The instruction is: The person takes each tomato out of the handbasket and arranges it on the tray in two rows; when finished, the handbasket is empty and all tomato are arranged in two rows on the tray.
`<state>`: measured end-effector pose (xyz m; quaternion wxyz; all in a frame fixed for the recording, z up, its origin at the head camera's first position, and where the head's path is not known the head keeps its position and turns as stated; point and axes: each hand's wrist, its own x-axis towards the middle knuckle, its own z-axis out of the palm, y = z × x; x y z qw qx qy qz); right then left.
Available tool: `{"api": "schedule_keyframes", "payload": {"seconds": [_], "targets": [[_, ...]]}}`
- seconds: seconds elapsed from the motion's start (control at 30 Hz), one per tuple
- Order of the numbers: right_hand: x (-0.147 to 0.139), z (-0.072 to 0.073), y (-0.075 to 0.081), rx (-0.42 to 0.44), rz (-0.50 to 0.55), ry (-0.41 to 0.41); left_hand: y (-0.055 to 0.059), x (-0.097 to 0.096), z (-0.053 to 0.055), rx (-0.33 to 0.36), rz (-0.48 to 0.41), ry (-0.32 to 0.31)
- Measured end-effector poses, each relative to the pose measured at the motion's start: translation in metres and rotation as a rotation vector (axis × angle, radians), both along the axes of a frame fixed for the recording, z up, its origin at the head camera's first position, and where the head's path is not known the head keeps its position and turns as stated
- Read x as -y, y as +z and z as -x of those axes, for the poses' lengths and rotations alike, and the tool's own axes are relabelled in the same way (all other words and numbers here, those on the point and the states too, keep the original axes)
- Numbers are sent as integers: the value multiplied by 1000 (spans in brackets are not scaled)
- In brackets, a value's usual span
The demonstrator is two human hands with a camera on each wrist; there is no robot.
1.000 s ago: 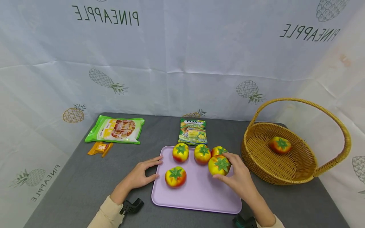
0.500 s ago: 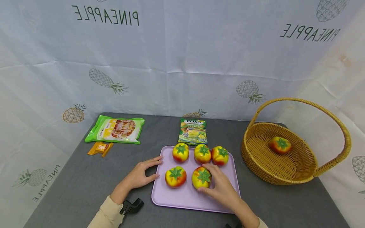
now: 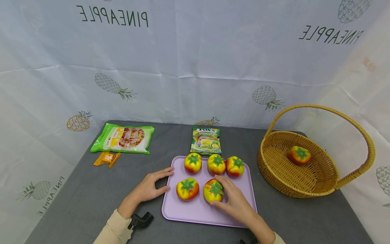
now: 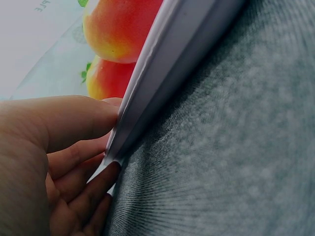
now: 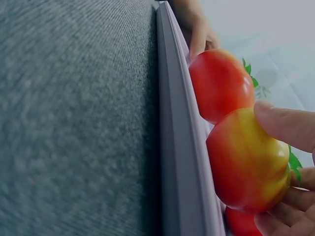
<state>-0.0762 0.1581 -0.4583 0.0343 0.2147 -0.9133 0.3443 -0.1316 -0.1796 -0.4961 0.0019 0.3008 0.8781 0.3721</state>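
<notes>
On the lilac tray (image 3: pixel 213 217) stand several red-and-yellow persimmons with green leafy tops. Three are in the back row, among them a left one (image 3: pixel 193 163), a middle one (image 3: pixel 216 165) and a right one (image 3: pixel 235 166). A front-left persimmon (image 3: pixel 187 189) sits nearer the left hand. My right hand (image 3: pixel 234 201) grips another persimmon (image 3: pixel 213 190) beside it, thumb in front and fingers behind; the right wrist view shows this held persimmon (image 5: pixel 246 162) close to the tray's rim. With fingers spread, my left hand (image 3: pixel 152 185) touches the tray's left edge (image 4: pixel 147 83) at the thumb and fingertips.
A wicker basket (image 3: pixel 274 173) with a tall handle stands at the right, one persimmon (image 3: pixel 300 155) inside. Behind the tray lies a green Fox's candy bag (image 3: pixel 206 141). At the back left are a green-and-white food packet (image 3: pixel 123 139) and a small orange wrapped snack (image 3: pixel 107 159).
My right hand has moved left with its persimmon, from near the back-right fruit to beside the front-left one, shifting only slightly in the last half second. The left hand has stayed put.
</notes>
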Motion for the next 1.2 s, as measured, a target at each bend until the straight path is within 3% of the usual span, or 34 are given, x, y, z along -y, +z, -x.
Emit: {"api": "schedule_keyframes", "payload": {"seconds": [1.2], "targets": [[-3,-1,5,51,-1,2,1,0,0,5,2,1]]}}
